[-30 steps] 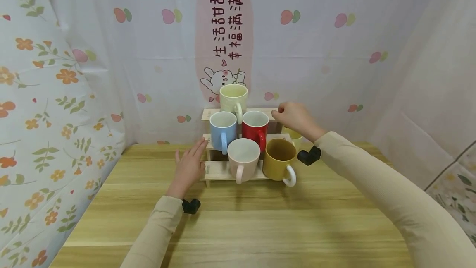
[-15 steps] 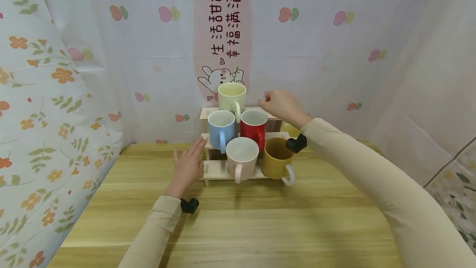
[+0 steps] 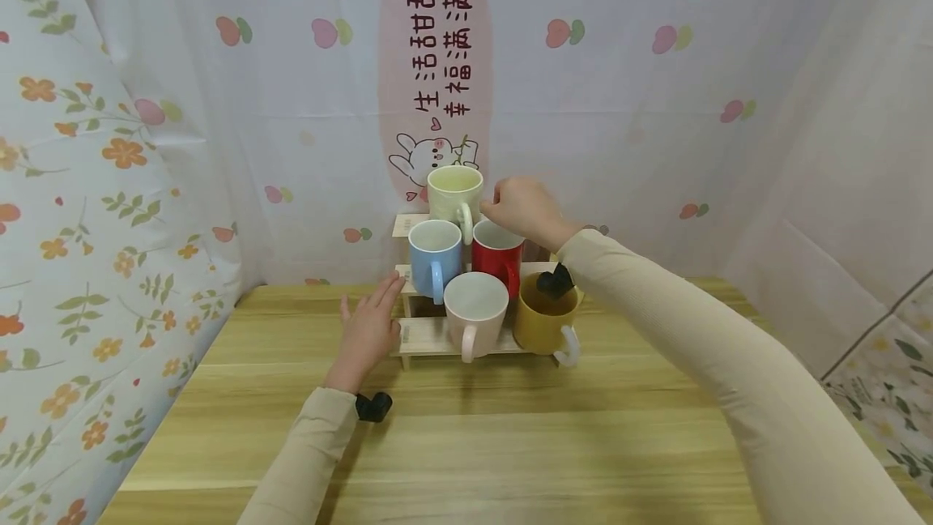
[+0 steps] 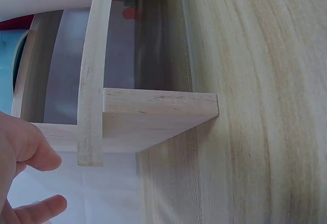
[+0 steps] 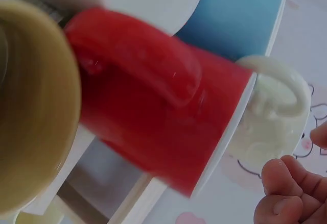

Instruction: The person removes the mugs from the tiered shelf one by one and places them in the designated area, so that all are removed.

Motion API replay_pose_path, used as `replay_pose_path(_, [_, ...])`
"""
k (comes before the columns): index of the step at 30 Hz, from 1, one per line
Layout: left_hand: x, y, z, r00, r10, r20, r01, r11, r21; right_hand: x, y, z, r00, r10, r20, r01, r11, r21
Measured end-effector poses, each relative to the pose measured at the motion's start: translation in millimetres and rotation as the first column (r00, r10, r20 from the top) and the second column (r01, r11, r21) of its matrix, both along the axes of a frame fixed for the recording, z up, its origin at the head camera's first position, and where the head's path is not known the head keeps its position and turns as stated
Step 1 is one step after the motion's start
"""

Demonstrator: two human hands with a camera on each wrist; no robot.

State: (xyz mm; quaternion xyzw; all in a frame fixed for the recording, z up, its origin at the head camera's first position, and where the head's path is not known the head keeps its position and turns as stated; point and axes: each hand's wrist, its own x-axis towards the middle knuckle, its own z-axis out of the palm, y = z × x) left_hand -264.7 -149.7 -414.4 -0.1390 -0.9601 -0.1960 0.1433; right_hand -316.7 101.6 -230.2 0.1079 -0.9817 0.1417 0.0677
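A pale green mug (image 3: 453,199) stands on the top tier of a small wooden step rack (image 3: 419,336). Just right of it is my right hand (image 3: 523,207), above the red mug (image 3: 497,256); in the right wrist view its fingers (image 5: 281,180) are loosely bent, apart from the pale green mug (image 5: 271,132), with nothing between them. A blue mug (image 3: 436,253) shares the middle tier with the red one. Lower down are a pale pink mug (image 3: 472,318) and a mustard mug (image 3: 541,326). My left hand (image 3: 367,339) has extended fingers at the rack's left end; contact is unclear.
A light yellow mug (image 5: 38,219) shows partly behind the rack's right side. The rack stands near the back of a wooden table (image 3: 452,460). A printed curtain (image 3: 313,152) hangs close behind, and a floral cloth (image 3: 95,306) borders the left.
My right hand has moved left from the rack's right end, up over the red mug toward the pale green mug. My left hand stays at the rack's left end. The mugs have not moved.
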Motion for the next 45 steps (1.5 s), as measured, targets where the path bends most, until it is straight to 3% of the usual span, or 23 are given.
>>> replay_pose_path(4, [0.3, 1.3, 1.2, 1.0, -0.004, -0.007, 0.005, 1.0, 0.006, -2.0, -6.5, -2.4, 0.999, -0.004, -0.044, 0.005, 0.999, 0.035])
replay_pose_path(8, [0.3, 2.0, 1.6, 1.0, 0.0, 0.0, 0.0, 1.0, -0.002, -3.6, -13.2, -3.2, 0.999, 0.008, -0.035, -0.007, 1.0, 0.028])
replay_pose_path(15, [-0.2, 2.4, 0.6, 1.0, 0.007, 0.003, -0.007, 1.0, -0.003, -7.4, -26.5, -4.7, 0.998, 0.058, -0.025, -0.055, 0.993, 0.109])
replay_pose_path(20, [-1.1, 1.6, -1.2, 1.0, 0.005, -0.001, -0.005, 1.0, -0.002, -8.6, -34.9, -10.2, 0.998, 0.06, 0.01, -0.061, 0.995, 0.082])
replay_pose_path(28, [-1.4, 1.1, -0.4, 1.0, 0.005, 0.003, -0.005, 1.0, -0.002, -11.0, -43.9, -20.8, 0.999, 0.032, -0.002, -0.032, 0.998, -0.056])
replay_pose_path(36, [-1.3, 0.8, 2.5, 1.0, 0.001, -0.005, -0.001, 1.0, 0.002, -10.0, -46.3, -25.1, 0.999, 0.024, -0.025, -0.026, 0.996, -0.081])
replay_pose_path(45, [1.0, 1.1, 2.0, 1.0, 0.008, 0.013, -0.007, 1.0, -0.023, -6.9, -44.6, -24.6, 0.994, 0.014, -0.109, -0.021, 0.997, -0.068])
